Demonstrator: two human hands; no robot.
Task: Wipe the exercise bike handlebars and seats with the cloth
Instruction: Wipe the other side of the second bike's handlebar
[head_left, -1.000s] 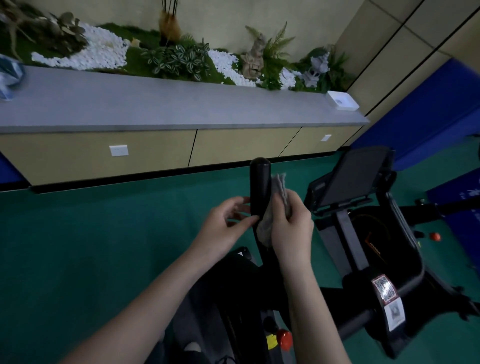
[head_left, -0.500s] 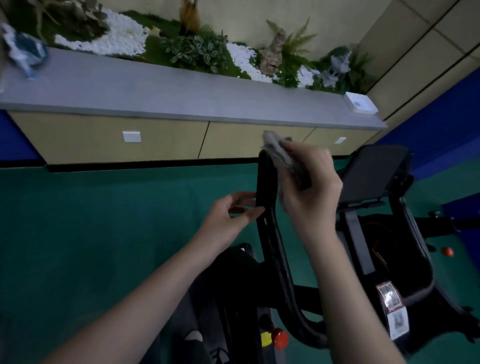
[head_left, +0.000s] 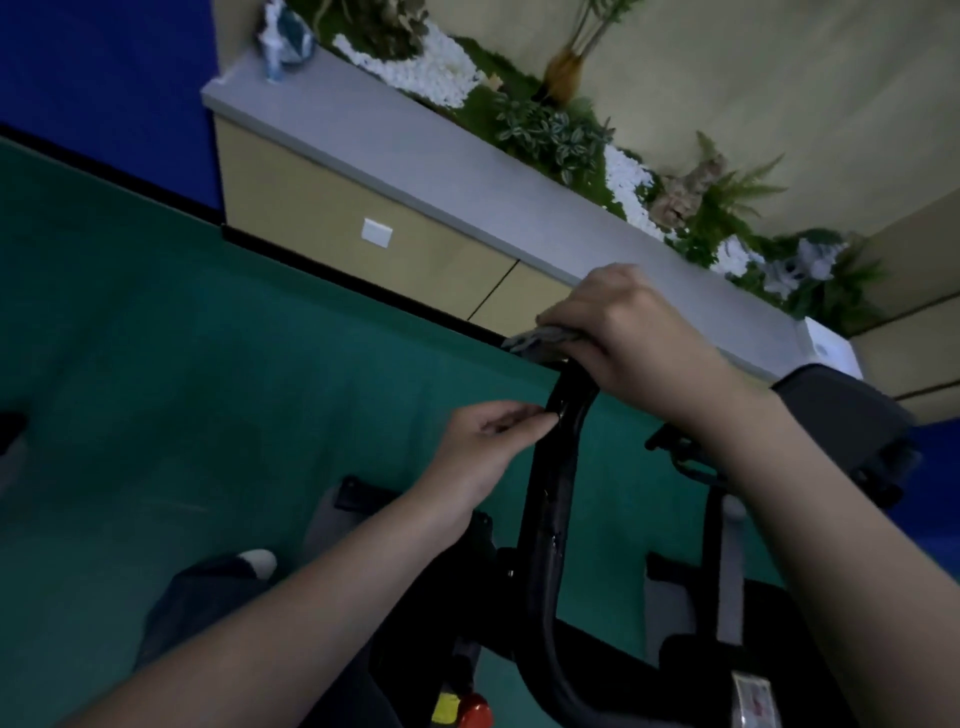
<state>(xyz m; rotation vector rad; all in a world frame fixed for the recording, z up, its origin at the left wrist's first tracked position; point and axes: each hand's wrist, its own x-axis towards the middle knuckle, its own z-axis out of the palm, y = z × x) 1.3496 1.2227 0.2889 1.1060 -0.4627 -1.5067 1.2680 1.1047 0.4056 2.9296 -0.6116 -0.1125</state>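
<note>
— So, which bit is being done right now?

— That black handlebar (head_left: 558, 467), the upright prong. The right hand (head_left: 639, 332) is clutching the grey cloth (head_left: 540, 340) and pressing it over the very tip of the bar, fingers curled round both.

— And the other hand?

— The left hand (head_left: 488, 447) is steadying the prong a little lower down, fingertips pinching its side (it's dim in here, so I'm not seeing how firmly).

— Is the job nearly finished, then?

— I'm doubting it. The tip is getting its wipe, but the lower curve of the bar looks untouched by the cloth at this moment, and the seat isn't anywhere I'm seeing.

— What's wanted next?

— I'd say dragging the cloth down the prong towards the bend, keeping it wrapped tight, with the left hand sliding out of the way so nothing is skipped beneath it.
</note>
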